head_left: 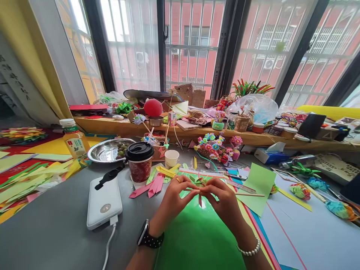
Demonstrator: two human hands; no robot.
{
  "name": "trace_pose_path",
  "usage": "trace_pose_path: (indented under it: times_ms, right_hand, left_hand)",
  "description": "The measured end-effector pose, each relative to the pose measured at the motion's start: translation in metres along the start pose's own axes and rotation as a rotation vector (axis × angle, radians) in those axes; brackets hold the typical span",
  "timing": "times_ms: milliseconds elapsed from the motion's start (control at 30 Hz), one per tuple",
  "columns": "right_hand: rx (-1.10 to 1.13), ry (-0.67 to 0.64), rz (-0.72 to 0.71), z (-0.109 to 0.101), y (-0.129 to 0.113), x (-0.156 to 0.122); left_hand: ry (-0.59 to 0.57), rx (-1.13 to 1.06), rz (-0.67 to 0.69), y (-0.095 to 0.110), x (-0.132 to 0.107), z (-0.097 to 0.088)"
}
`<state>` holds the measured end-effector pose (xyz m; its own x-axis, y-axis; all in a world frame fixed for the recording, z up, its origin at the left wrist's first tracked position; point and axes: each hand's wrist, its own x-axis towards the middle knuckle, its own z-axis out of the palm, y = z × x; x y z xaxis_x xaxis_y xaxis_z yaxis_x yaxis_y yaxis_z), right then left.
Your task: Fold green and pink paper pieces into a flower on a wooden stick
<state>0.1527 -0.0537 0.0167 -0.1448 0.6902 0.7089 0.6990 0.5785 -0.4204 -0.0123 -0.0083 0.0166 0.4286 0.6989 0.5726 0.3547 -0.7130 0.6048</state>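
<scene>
My left hand (pixel 182 192) and my right hand (pixel 221 193) meet over a glossy green sheet (pixel 197 236). Their fingertips pinch a small folded paper piece (pixel 198 180) between them, with green leaf-like points above and a pink strip hanging below. Fingers cover its middle. A thin wooden stick (pixel 250 194) sticks out to the right from behind my right hand; whether that hand grips it, I cannot tell. Pink paper strips (pixel 156 184) and yellow ones (pixel 168 171) lie left of my left hand. Beyond the right hand is a light green paper square (pixel 259 187).
A lidded coffee cup (pixel 140 165), a white paper cup (pixel 171 159) and a steel bowl (pixel 97 152) stand at the back left. Nearer lies a white power bank (pixel 104 202) with a cable. Paper flowers (pixel 213 146) and a crowded window ledge (pixel 118 127) lie beyond.
</scene>
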Motion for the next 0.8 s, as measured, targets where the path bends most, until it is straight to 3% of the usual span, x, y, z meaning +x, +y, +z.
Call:
trace_pose_path:
  times_ms: [300,567,800]
  right_hand:
    - [0.055,0.023,-0.015,0.001,-0.001,0.001]
    - [0.210,-0.143,0.196,-0.011,-0.007,0.006]
    - [0.256,-0.141,0.378,-0.008,-0.003,0.006]
  left_hand:
    - [-0.063,-0.115,-0.080,0.003,0.001,-0.004]
    - [-0.036,-0.096,-0.063,0.004,0.001,-0.001]
    - [-0.030,0.079,0.060,0.002,0.001,0.000]
